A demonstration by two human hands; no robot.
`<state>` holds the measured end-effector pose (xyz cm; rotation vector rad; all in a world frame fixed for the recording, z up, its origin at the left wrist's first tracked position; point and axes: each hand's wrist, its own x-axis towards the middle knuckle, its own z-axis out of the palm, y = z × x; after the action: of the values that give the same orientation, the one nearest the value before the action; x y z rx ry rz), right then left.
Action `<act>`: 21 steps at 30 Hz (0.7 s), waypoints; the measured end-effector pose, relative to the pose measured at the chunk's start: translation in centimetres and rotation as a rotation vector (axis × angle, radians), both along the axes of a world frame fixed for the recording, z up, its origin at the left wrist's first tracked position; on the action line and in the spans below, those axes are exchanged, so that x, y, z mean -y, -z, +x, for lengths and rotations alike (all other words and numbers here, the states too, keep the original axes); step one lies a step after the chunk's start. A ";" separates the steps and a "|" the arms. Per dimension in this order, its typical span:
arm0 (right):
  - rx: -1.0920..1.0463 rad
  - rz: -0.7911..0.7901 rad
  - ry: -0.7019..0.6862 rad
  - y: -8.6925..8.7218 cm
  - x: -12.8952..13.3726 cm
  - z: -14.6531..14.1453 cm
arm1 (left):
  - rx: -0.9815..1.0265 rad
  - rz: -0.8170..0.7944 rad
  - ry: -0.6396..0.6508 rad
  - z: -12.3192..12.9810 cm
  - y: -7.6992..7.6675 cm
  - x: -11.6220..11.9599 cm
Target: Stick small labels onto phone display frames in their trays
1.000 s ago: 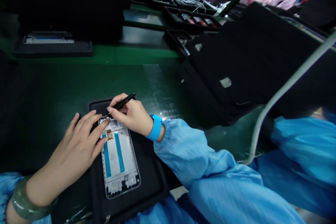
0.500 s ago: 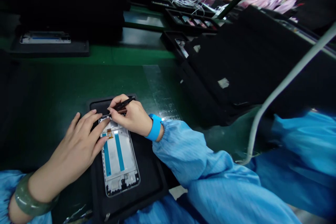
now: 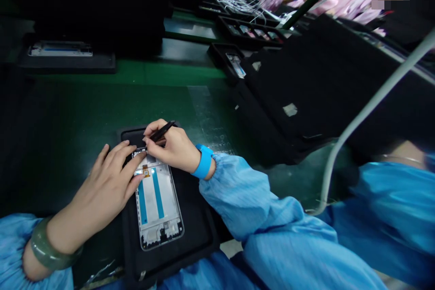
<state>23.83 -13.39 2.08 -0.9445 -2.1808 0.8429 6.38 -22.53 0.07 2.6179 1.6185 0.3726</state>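
Note:
A silver phone frame with two blue strips lies in a black tray, its top end pointing away from me. My left hand rests over its upper left edge, fingers spread, thumb and index fingertips on the frame near a small orange flex piece. Pinched in my right hand is a black pen-like tool, slanting down to the top edge of the frame. The tool's tip is hidden by my fingers.
Another phone frame lies on a black tray at the back left. Stacked black trays stand at the right, near a pale curved tube. Beyond are cables and people in pink. A blue sleeve is at the right.
The view has shifted slightly, so the tray and both hands appear a little further right. My hands keep nearly the same place on the phone frame. More of a person's arm shows at the right.

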 end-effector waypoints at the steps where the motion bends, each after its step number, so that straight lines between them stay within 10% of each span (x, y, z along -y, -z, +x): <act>1: 0.006 0.000 -0.006 0.0 0.0 0.0 | 0.004 -0.005 -0.001 0.0 0.0 0.0; 17: 0.223 0.228 -0.139 -0.5 0.3 -0.7 | -0.039 -0.039 -0.014 0.2 -0.6 0.3; 21: 0.005 0.027 -0.017 0.4 0.4 -0.1 | -0.030 -0.031 -0.008 0.3 -0.7 0.5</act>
<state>23.70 -13.77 1.67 -0.9176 -2.2015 0.8179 6.68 -23.05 0.81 2.6075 1.6303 0.3080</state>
